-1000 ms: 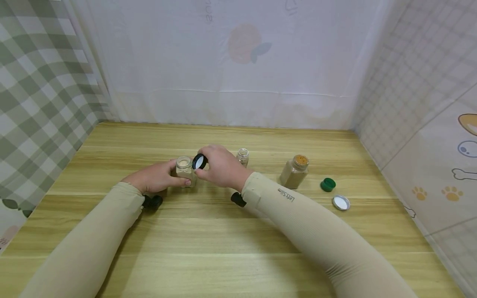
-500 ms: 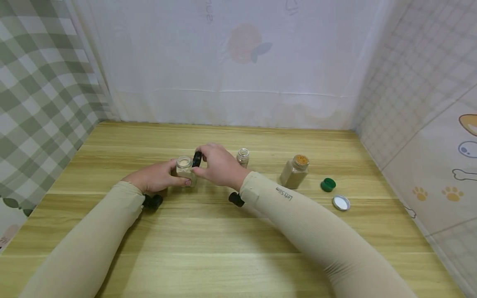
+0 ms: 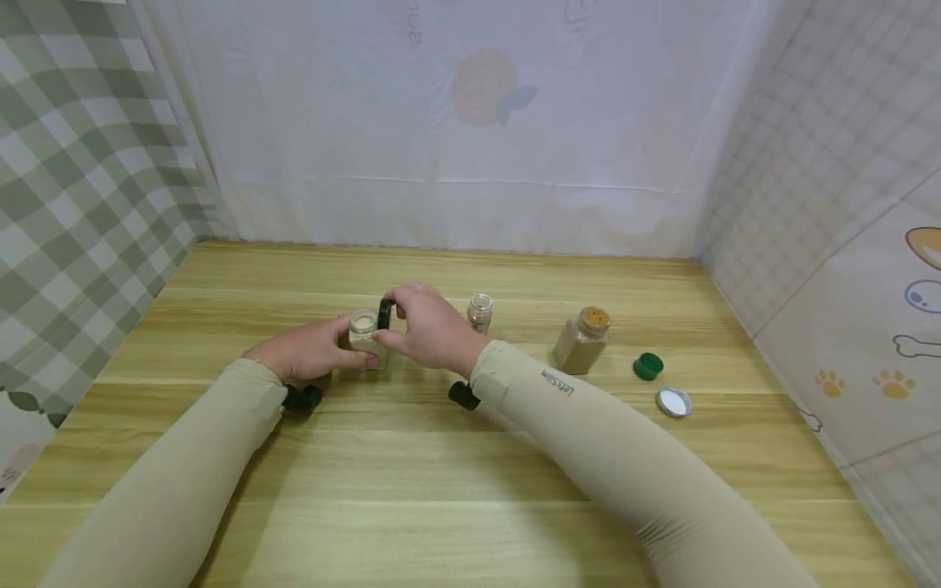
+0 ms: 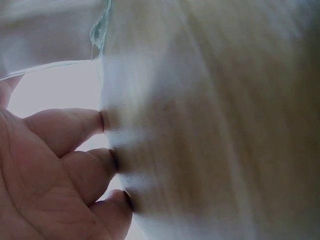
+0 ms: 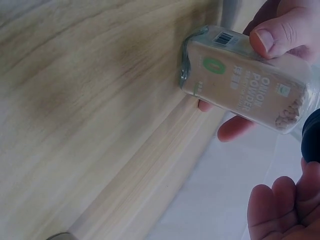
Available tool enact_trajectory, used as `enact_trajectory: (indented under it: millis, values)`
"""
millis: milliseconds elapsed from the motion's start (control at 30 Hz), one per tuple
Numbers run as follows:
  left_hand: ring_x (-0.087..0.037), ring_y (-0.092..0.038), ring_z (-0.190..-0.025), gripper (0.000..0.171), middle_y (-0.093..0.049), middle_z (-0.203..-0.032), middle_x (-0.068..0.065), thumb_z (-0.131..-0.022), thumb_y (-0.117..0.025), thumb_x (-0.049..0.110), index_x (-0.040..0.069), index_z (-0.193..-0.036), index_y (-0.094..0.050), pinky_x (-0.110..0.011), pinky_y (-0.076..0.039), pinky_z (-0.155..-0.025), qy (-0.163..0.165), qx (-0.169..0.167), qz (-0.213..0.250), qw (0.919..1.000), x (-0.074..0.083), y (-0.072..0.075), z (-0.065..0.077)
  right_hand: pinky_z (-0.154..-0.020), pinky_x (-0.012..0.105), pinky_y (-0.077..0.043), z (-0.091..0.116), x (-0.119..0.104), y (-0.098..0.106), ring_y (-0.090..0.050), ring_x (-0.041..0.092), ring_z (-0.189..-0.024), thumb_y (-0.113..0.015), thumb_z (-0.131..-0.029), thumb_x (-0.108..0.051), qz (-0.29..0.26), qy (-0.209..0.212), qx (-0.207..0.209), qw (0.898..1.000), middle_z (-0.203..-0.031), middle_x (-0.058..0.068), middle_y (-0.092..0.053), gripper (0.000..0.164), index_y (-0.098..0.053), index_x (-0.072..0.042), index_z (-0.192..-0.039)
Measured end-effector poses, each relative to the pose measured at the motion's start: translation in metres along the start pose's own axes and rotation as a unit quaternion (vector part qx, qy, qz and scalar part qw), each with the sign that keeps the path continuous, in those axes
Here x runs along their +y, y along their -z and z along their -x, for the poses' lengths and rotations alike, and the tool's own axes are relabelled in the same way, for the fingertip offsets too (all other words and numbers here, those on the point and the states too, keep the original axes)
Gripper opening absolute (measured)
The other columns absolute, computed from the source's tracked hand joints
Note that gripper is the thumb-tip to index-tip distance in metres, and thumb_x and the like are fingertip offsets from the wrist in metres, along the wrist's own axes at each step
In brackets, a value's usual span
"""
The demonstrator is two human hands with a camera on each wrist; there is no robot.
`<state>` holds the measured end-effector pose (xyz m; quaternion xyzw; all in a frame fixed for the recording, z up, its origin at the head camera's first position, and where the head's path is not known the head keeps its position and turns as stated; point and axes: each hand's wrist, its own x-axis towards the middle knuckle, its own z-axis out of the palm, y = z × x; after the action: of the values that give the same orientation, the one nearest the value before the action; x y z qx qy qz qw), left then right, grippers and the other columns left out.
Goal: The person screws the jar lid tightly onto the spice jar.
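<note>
My left hand [image 3: 309, 349] grips a square glass jar [image 3: 365, 341] of pale powder standing on the table, its mouth uncovered. In the right wrist view the jar's label reads onion powder, and the left thumb [image 5: 272, 40] lies across its side. My right hand [image 3: 437, 327] pinches a black screw lid [image 3: 385, 315] between thumb and fingers. The lid is tilted on edge, right beside the jar's rim. Only part of the dark lid [image 5: 312, 137] shows in the right wrist view. The left wrist view catches a glass corner of the jar [image 4: 100, 32] above the left fingers [image 4: 70, 130].
Just behind the right hand stands a small uncapped glass bottle [image 3: 480, 310]. Farther right is an open square jar [image 3: 581, 343] with orange-brown powder at its mouth. A green cap [image 3: 648, 366] and a silver lid [image 3: 673, 402] with a white inside lie beyond it.
The right hand has turned the black lid from showing its white inside to standing edge-on, shifting slightly left towards the jar's rim. The left hand and jar stay put.
</note>
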<state>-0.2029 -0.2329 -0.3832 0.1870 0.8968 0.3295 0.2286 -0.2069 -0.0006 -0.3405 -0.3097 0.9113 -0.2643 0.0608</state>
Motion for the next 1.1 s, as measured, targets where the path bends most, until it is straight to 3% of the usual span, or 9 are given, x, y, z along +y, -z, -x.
enact_trajectory:
  millis: [467, 833, 1100]
  values:
    - [-0.032, -0.052, -0.136, 0.07, -0.049, -0.157, -0.013, -0.1, -0.069, 0.052, 0.03, -0.16, -0.039, -0.057, -0.044, -0.11, 0.004, -0.003, 0.004, 1.0, 0.0028, -0.0002, 0.0023, -0.082, 0.032, -0.047, -0.0007, -0.0036, -0.0022, -0.053, 0.02, -0.1, -0.075, -0.1, -0.038, -0.018, -0.009, -0.003, 1.0, -0.108, 0.005, -0.058, 0.04, -0.065, -0.009, -0.126]
    - [-0.033, -0.051, -0.135, 0.075, -0.047, -0.159, -0.014, -0.1, -0.07, 0.051, 0.03, -0.162, -0.035, -0.057, -0.043, -0.109, 0.0, -0.006, 0.01, 0.9999, 0.0013, -0.0004, 0.0008, -0.094, 0.034, -0.053, -0.0035, -0.0055, -0.0039, -0.058, 0.02, -0.109, -0.074, -0.1, -0.039, -0.024, -0.014, -0.003, 1.0, -0.12, 0.007, -0.064, 0.04, -0.066, -0.009, -0.125]
    - [-0.032, -0.051, -0.135, 0.073, -0.047, -0.159, -0.011, -0.098, -0.072, 0.051, 0.031, -0.16, -0.039, -0.055, -0.043, -0.109, 0.003, -0.005, 0.02, 0.9998, -0.001, -0.0014, 0.0009, -0.098, 0.035, -0.051, -0.0052, -0.0054, -0.0052, -0.059, 0.022, -0.113, -0.075, -0.099, -0.039, -0.024, -0.012, 0.001, 1.0, -0.119, 0.004, -0.064, 0.039, -0.067, -0.011, -0.124]
